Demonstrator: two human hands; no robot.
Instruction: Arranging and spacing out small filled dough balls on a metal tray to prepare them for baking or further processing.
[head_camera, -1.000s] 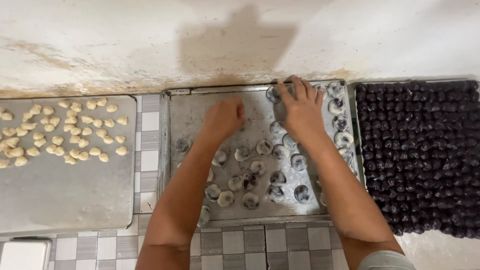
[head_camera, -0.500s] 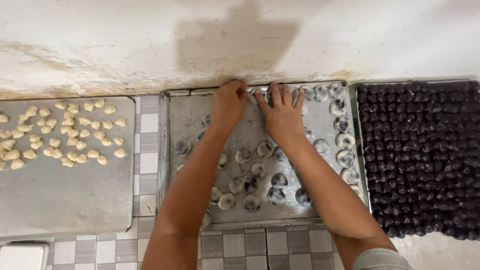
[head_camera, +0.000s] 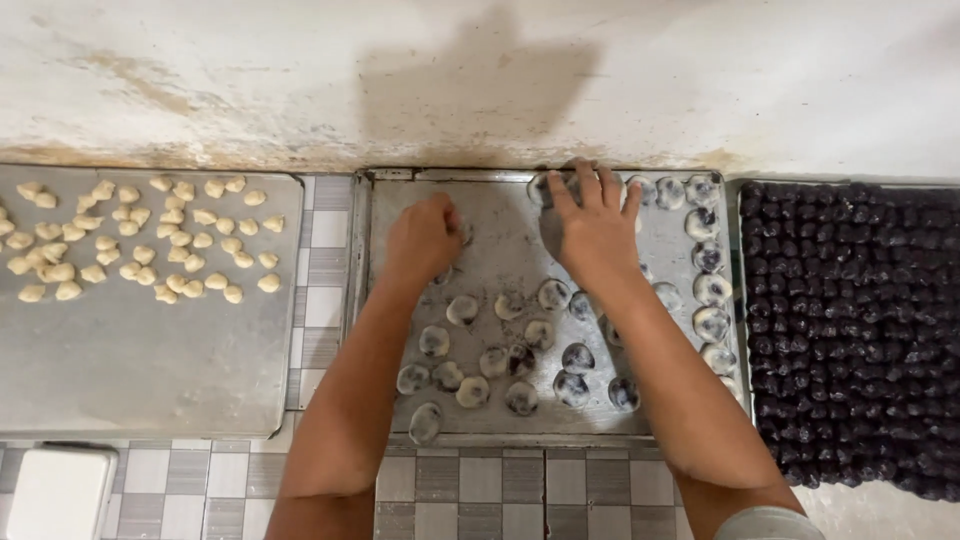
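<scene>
Left hand (head_camera: 425, 238) curled into a loose fist, knuckles down on middle tray (head_camera: 500, 215); contents not visible. Right hand (head_camera: 595, 225) flat, fingers spread, pressing near the tray's far edge. Trays: 3. Filled dough rounds (head_camera: 560, 355) on middle tray: about 25. Left tray (head_camera: 130, 360): about 40 pale dough pieces (head_camera: 140, 245). Right tray: dark balls (head_camera: 850, 330), densely packed.
</scene>
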